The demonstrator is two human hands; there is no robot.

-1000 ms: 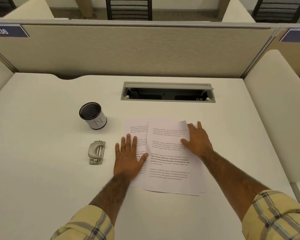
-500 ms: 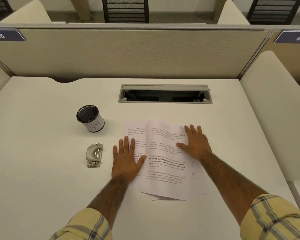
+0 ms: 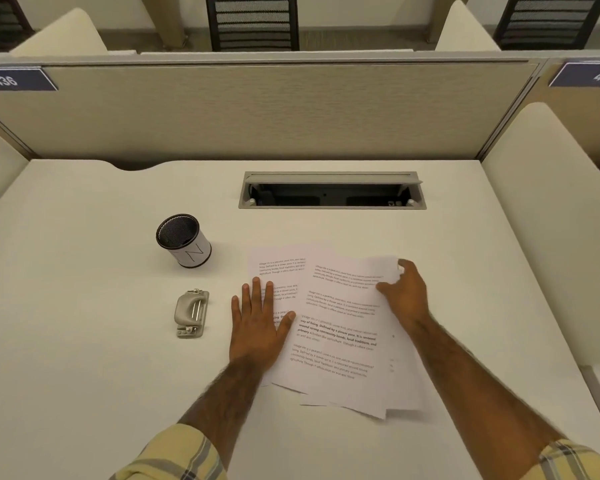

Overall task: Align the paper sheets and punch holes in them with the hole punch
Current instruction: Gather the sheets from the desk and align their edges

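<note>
Left fingers (image 3: 257,292): spread flat and wide, pressing down on the left edge of the paper sheets (image 3: 336,327); they grip nothing.
Left hand (image 3: 258,323): palm down, half on the lower sheet and half on the desk (image 3: 84,341), thumb lying across the edge of the top sheet.
Right fingers (image 3: 404,268): curled narrow around the far right corner of the top sheet, which is bent up off the stack; it looks like a pinch between thumb and fingers, though the paper hides part of the contact.
Right hand (image 3: 404,292): at the upper right of the stack, wrist over the right edge of the pages.
Paper sheets: several printed pages in the middle of the desk, fanned out and skewed, their near corners sticking out at different angles; not squared up.
Hole punch (image 3: 192,313): grey, lying flat on the desk just left of the left hand, apart from the paper.
Cup (image 3: 184,240): white with a dark rim and a mesh inside, upright, beyond the hole punch and left of the pages.
Cable slot (image 3: 331,191): open recess in the desk beyond the paper.
Partition (image 3: 274,112): beige panel along the far edge of the desk.
Sleeves (image 3: 181,455): yellow plaid, at the bottom edge of the view.
</note>
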